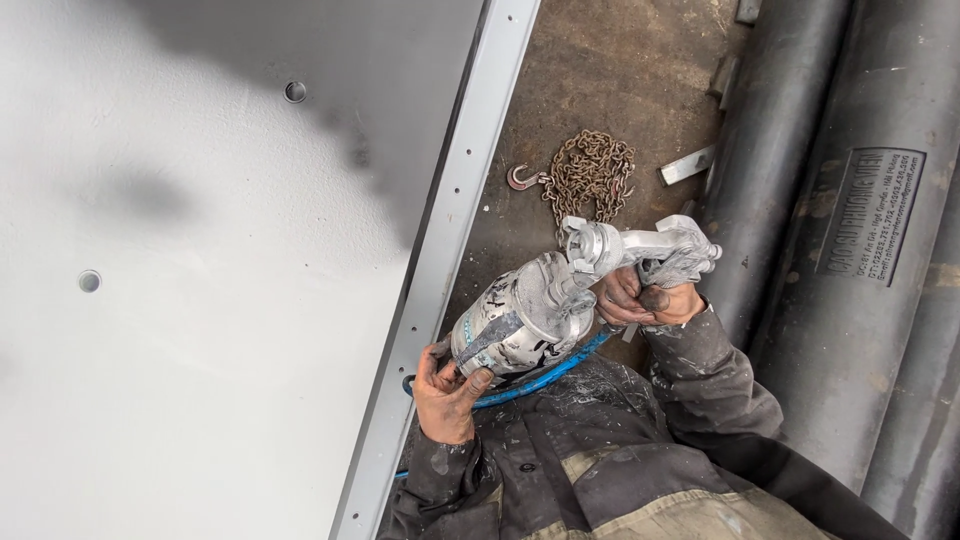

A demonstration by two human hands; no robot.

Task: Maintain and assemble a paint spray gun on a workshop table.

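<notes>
Both hands (447,392) (640,297) grip the spray gun (560,295)

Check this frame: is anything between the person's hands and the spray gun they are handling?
Nothing visible is. The left hand grips the bottom of the paint-spattered cup directly, and the right hand holds the spray gun by its handle. The blue hose runs beneath the cup, not between.

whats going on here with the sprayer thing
A person holds a paint-spattered spray gun in both hands over a dirt floor. The left hand grips the bottom of its metal cup, and the right hand holds the gun's handle. A blue hose runs beneath. Beside them lies a large grey-painted panel. A rusty chain with a hook lies on the ground, near dark pipes.
</notes>
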